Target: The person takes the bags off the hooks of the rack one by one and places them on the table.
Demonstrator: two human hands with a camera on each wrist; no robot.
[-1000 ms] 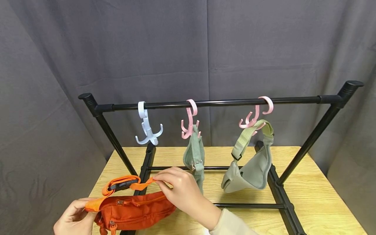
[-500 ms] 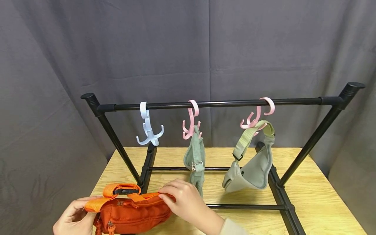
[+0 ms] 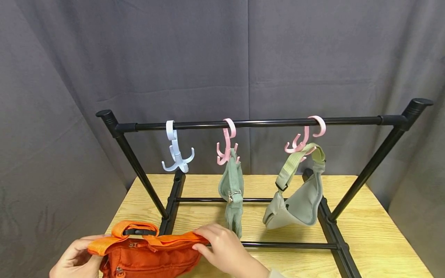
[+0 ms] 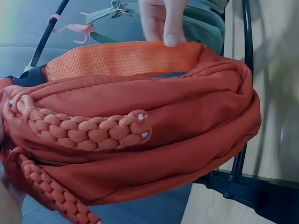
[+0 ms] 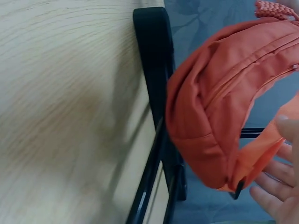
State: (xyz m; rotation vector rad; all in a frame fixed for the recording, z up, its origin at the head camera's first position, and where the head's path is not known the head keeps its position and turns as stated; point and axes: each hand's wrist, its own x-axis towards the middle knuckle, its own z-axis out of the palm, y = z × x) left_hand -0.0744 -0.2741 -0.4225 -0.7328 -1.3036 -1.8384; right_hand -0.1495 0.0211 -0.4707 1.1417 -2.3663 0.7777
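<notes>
An orange waist bag (image 3: 153,262) is held up at the lower left in the head view, over the rack's left foot. My left hand (image 3: 76,256) pinches the lighter orange strap (image 3: 104,244) at the bag's left end. At the other end, my right hand (image 3: 226,249) holds the strap between thumb and fingers, the thumb in front in the left wrist view. A black buckle (image 3: 139,232) sits on the looped strap above the bag. Braided zipper pulls (image 4: 88,129) hang down its front in the left wrist view.
A black rack's top bar (image 3: 267,122) carries a pale blue hook (image 3: 177,154) with bare prongs and two pink hooks. A green bag (image 3: 233,189) hangs from the middle one, a grey-green bag (image 3: 295,208) from the right one. The rack stands on a wooden table (image 3: 379,239).
The bag has dropped slightly and come nearer. My right hand has drawn the strap down and to the right, along the bag's top. My left hand has shifted a little left and keeps its pinch.
</notes>
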